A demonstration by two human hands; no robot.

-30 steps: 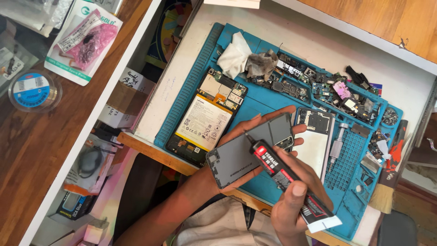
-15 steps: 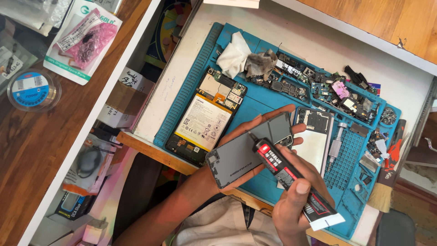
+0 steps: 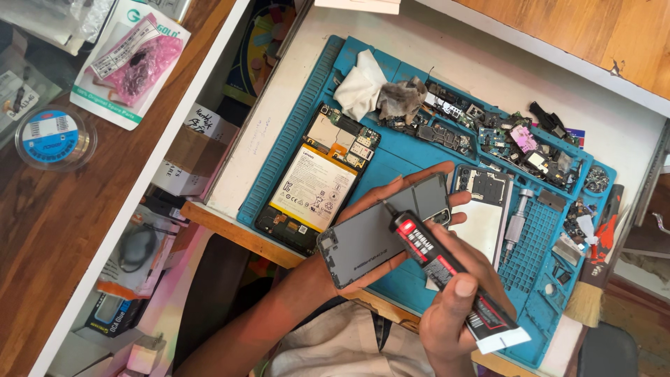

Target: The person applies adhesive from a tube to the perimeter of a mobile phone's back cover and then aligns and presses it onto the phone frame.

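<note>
From the head camera, the likeliest slip is too much glue: the right hand (image 3: 457,307) squeezes the black and red glue tube (image 3: 447,269) with its thin nozzle touching the grey back cover (image 3: 380,230), and a hard press would probably leave a blob that runs toward the camera cut-out at the cover's far end. A tilt of the cover could also drag the nozzle off its line, since only fingers carry it, above the near edge of the blue work mat (image 3: 412,143). The left hand (image 3: 391,223) lies palm up beneath the cover, fingers curled round its far edge, gripping it firmly. The right hand is closed around the tube like a pen, thumb on top, wrist bent inward, the flat tail pointing to the mat's near right corner. An opened phone (image 3: 314,185) with its battery showing lies just beside them on the mat's left part
</note>
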